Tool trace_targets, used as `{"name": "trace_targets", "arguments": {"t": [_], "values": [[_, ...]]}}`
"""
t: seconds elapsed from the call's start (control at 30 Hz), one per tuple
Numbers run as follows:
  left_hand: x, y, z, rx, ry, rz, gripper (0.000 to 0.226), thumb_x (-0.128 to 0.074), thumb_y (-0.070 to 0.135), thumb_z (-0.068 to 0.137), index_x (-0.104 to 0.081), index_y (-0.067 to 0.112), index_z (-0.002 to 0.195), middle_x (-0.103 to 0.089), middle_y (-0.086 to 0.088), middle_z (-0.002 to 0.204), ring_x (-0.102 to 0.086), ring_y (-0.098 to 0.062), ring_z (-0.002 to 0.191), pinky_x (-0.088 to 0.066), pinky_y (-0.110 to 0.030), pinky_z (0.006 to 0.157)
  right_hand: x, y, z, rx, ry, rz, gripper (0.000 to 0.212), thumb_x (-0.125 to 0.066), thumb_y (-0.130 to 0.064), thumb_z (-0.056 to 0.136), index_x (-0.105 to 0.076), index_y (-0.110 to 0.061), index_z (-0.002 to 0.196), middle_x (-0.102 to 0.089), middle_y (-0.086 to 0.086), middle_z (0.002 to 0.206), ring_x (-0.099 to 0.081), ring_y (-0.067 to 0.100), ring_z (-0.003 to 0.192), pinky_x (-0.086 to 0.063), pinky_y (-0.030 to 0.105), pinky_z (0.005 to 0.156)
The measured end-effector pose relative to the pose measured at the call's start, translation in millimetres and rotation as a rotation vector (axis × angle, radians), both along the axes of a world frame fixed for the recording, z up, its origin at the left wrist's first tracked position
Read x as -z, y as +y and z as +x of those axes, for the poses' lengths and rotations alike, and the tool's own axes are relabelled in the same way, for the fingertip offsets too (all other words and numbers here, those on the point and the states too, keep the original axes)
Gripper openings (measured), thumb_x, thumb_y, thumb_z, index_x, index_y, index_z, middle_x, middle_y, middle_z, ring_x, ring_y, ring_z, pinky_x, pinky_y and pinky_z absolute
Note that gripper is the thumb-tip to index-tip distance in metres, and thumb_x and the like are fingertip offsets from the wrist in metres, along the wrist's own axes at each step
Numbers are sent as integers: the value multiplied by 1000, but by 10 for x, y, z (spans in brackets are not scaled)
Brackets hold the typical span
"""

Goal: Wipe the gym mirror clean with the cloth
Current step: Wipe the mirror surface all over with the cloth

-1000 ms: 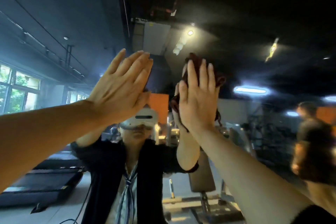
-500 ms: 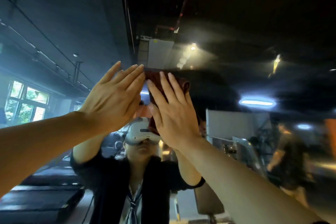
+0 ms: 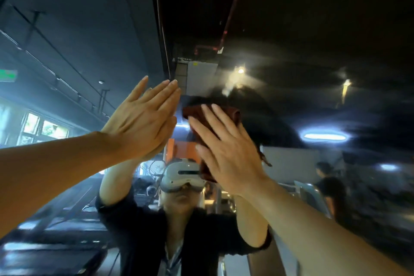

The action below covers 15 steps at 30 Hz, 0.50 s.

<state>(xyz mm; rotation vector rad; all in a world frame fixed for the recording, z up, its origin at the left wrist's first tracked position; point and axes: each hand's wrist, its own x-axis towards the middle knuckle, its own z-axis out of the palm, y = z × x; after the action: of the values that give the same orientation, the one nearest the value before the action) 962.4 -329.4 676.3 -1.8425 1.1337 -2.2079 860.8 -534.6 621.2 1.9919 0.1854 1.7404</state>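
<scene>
The gym mirror fills the whole view and reflects the dark ceiling, lamps and my own upper body. My right hand lies flat with straight fingers on a dark red cloth, pressing it against the glass high up; most of the cloth is hidden under the palm. Just to its left, my left hand rests flat on the bare glass, fingers straight and together, pointing up and to the right. The two hands sit close, a narrow gap between them.
The mirror reflects a person standing at the right among gym machines, windows at the left, and a treadmill low on the left. Bright ceiling lamps glare on the glass.
My right hand has slid the cloth leftward from its earlier spot, ending close beside my left hand. My left hand stays flat on the glass. The view has tilted upward.
</scene>
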Motion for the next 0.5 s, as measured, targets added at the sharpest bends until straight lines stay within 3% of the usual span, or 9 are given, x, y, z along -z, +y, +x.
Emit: {"name": "trace_targets", "arguments": {"t": [0.1,0.23,0.37,0.5], "values": [[-38,16,-3,-42,-16,24,62,-21,30,99,-47,-5,143,-44,-23,151,-43,-36,140,-19,-60,119,-56,-527,-246,-57,-166,262,50,-23,-43,107,-37,-28,153,-29,3,163,-17,20,153,-24,53,120],[-108,52,1,-35,-51,39,58,-26,29,99,-53,-2,139,-52,-20,145,-49,-33,136,-21,-61,118,-505,-716,-380,-4,-313,514,62,-15,-45,102,-38,-18,153,-32,11,161,-18,29,152,-19,51,123],[-158,147,37,-12,-76,40,57,-29,32,98,-55,-1,137,-56,-18,141,-52,-33,132,-21,-63,117,-930,-309,-161,65,-290,417,68,-9,-44,98,-37,-17,154,-31,14,161,-18,31,152,-16,52,124],[-131,415,153,-17,-22,-51,62,-28,35,98,-51,-5,139,-50,-22,146,-47,-36,137,-20,-62,117,-1113,162,89,88,-232,317,59,-18,-41,103,-33,-21,156,-28,10,163,-16,28,153,-12,49,125]]}}
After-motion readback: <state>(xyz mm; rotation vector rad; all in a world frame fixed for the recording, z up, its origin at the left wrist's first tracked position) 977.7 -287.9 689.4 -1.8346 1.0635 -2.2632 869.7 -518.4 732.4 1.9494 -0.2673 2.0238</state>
